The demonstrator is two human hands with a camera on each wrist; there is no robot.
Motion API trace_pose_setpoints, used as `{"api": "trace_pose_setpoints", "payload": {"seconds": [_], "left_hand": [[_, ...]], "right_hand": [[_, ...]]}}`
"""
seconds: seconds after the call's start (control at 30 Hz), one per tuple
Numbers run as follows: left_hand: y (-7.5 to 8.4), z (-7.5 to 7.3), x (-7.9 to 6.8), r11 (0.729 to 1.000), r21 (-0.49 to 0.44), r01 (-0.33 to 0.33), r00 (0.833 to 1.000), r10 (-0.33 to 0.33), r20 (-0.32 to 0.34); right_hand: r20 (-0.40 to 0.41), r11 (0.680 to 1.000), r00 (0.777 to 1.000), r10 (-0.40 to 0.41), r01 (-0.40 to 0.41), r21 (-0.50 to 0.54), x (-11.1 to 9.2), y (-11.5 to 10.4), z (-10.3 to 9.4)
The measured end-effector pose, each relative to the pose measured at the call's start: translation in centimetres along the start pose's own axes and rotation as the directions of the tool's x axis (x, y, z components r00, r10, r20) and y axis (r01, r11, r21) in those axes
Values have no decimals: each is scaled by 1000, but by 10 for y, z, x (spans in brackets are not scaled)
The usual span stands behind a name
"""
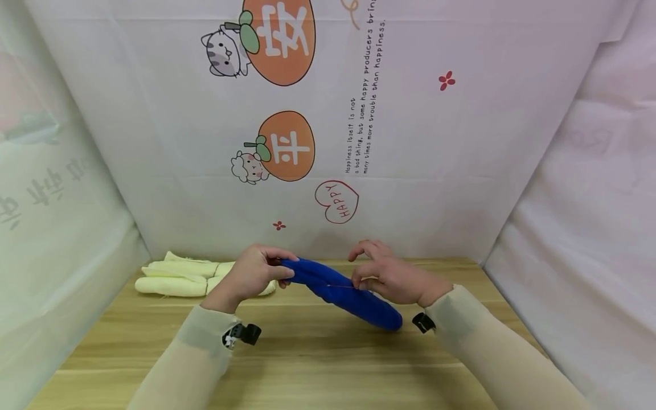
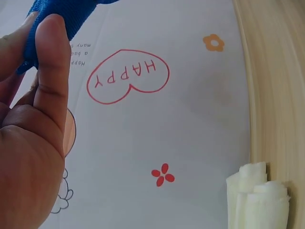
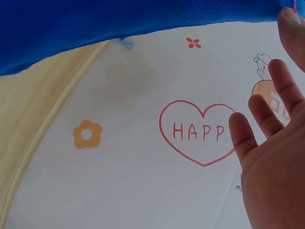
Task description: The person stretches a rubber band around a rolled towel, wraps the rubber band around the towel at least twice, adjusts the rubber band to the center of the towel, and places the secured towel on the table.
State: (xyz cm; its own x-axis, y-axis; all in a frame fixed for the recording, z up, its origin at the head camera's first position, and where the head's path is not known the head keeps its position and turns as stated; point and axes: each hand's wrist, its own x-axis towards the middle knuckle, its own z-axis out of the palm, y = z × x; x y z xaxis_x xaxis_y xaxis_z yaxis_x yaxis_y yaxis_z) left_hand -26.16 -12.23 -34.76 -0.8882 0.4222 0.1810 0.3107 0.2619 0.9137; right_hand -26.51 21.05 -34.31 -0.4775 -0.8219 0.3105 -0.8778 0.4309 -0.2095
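Observation:
A rolled blue towel [image 1: 366,307] is held up above the table, slanting down to the right. My left hand [image 1: 251,274] pinches its left end between thumb and fingers; the left wrist view shows that blue end [image 2: 76,14] in the grip. Over the towel's middle my right hand [image 1: 394,280] pulls a thin reddish band [image 1: 339,286] out from the cloth, pinched at the thumb and index finger. In the right wrist view the other fingers [image 3: 269,114] of that hand are spread apart, away from the towel.
Pale yellow rolled towels [image 1: 171,286] lie at the back left of the wooden table [image 1: 307,364], a dark band round their middle. White printed cloth walls [image 1: 410,171] enclose the back and both sides.

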Motion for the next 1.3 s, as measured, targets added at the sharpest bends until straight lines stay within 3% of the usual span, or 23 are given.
{"api": "trace_pose_setpoints", "payload": {"seconds": [0.17,0.43,0.6,0.7,0.83,1.0,1.13,1.3], "left_hand": [[-6,-2,0,999,-34,12,1000,-12,-16],[0,10,3,996,-59,65,998,-66,-10],[4,18,4,995,-82,62,998,-61,13],[4,27,6,999,-47,21,999,-20,32],[5,35,6,994,-62,-85,995,88,54],[2,39,2,957,-151,-249,959,265,103],[1,45,3,925,-87,-369,927,374,41],[3,50,6,923,2,-384,922,384,-49]], "right_hand": [[24,999,999,40,-40,-5,-6,2,2],[-57,999,998,20,-21,-25,-7,6,7],[-70,999,997,41,-41,9,-9,6,10],[-41,989,993,108,-103,104,-6,2,10],[1,941,969,248,-241,240,-3,-3,10],[2,908,954,299,-285,308,-4,-2,11],[17,885,955,295,-280,373,-2,-1,13],[36,867,954,299,-287,407,1,-3,15]]}}
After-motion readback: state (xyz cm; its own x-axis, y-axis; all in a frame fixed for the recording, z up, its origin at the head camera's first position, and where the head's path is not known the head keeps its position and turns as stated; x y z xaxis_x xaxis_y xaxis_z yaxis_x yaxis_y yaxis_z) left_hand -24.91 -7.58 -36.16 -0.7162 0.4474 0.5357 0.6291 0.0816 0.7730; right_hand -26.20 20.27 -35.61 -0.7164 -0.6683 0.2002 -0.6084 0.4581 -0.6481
